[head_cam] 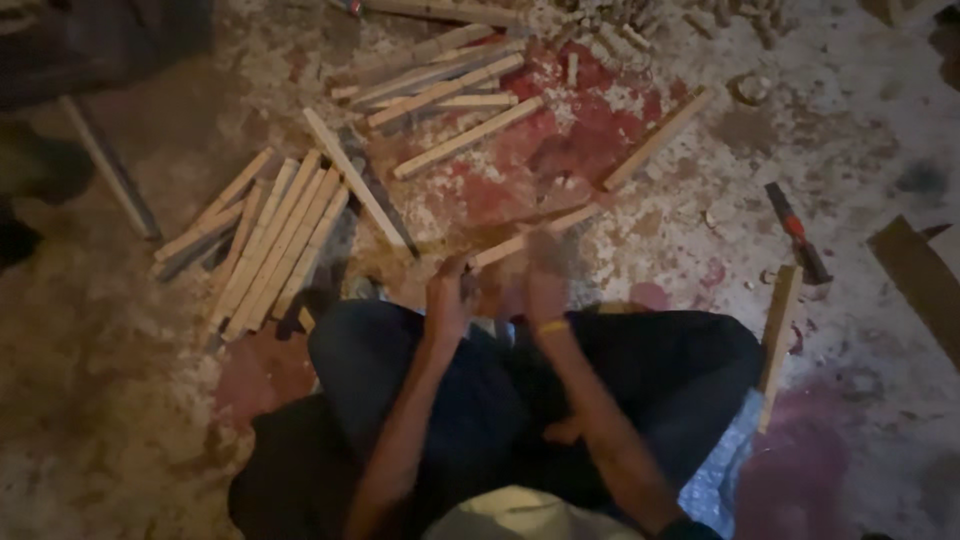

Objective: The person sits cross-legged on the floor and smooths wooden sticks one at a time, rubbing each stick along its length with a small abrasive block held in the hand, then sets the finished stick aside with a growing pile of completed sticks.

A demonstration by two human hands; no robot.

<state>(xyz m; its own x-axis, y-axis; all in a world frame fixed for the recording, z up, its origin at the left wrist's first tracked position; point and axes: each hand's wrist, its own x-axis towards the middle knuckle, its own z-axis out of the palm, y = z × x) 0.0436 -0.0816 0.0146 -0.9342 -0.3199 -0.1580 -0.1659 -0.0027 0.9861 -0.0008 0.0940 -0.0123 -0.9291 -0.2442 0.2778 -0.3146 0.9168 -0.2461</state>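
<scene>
I sit on the floor with my legs folded. Both hands meet in front of my knees. My left hand (447, 298) and my right hand (543, 275) are closed on a thin wooden strip (535, 235) that slants up to the right; the hands are motion-blurred. A yellow band circles my right wrist. A row of similar wooden strips (280, 240) lies side by side on the floor to the left of my left hand. Another loose pile of strips (440, 85) lies farther away.
A hammer with a red handle (797, 235) lies on the floor at right, beside a wooden slat (779, 325) by my right knee. A single strip (660, 138) lies diagonally at upper right. A metal rod (108, 165) leans at left. The floor is dusty and red-stained.
</scene>
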